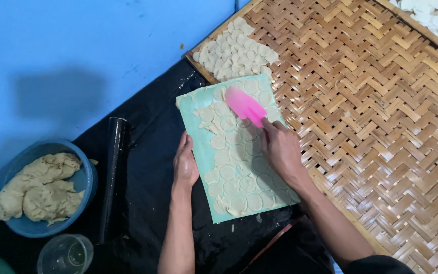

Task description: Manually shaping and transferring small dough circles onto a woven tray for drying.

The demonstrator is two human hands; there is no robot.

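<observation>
1. Far to the left of both hands I see a blue bowl (88,178) heaped with beige dough (41,187), a clear cup (66,253) just below it, and a dark rolling pin (111,172) lying lengthwise on the black sheet (148,152).
2. My left hand (185,163) lies flat, fingers together, pressed along the left edge of the teal board (202,152); it grasps nothing, only steadies the board.
3. Between the two hands, the board carries rows of cut dough rounds (236,170), packed close together.
4. My right hand (280,149) is curled tight around the handle of a pink scraper (244,105), whose blade points up and left from the grip, resting on the rounds.
5. Beyond the blade, a pile of loose rounds (236,50) sits on the woven bamboo tray (381,127), which stretches away to the right.
</observation>
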